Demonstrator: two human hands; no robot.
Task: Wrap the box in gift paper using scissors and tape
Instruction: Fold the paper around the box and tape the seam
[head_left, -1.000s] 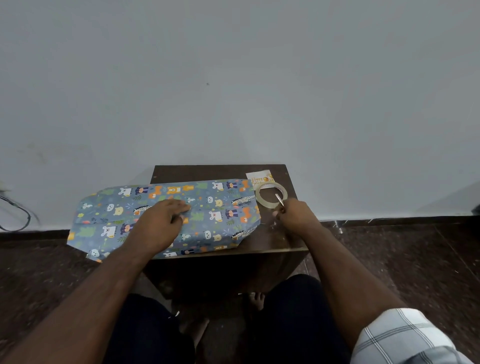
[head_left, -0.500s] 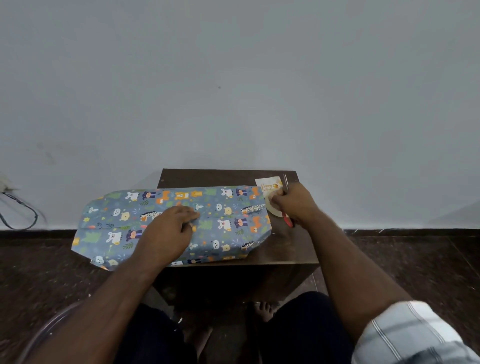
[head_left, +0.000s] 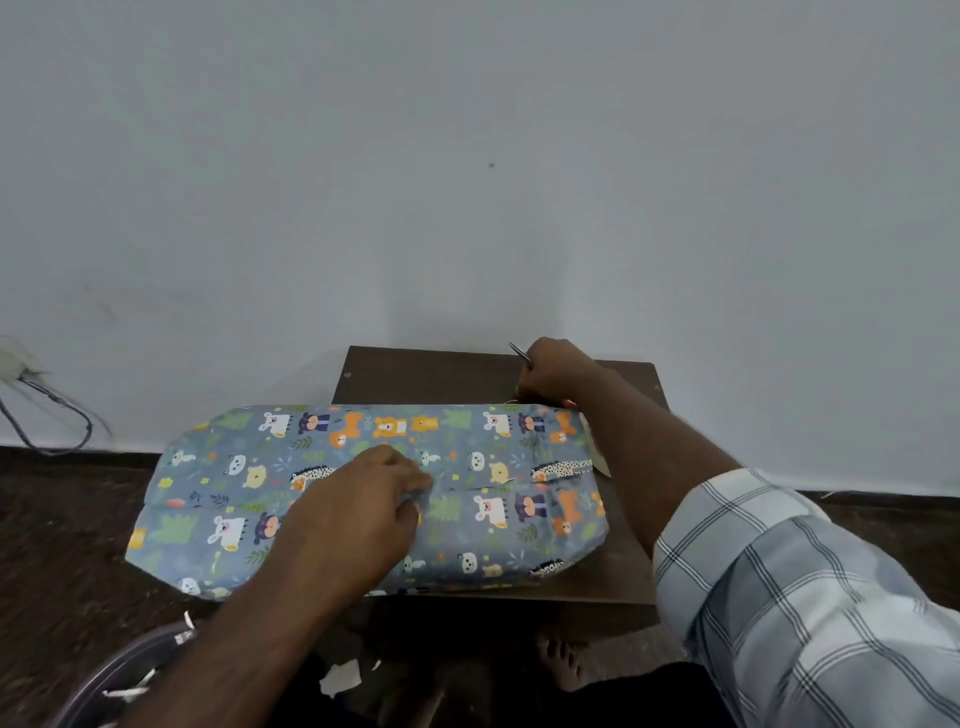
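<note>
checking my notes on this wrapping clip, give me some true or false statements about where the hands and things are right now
1. The left hand presses on the blue animal-print gift paper wrapped round the box. True.
2. The right hand rests on the paper too. False: it is behind the parcel, over the dark brown wooden table.
3. The right hand's fingers grip thin metal scissors. True.
4. The parcel lies wholly on the table. False: its left end overhangs the edge.
5. The seam along the top faces up. True.

Paper-wrapped box (head_left: 509, 499) flat, scissors (head_left: 518, 351) behind
</note>
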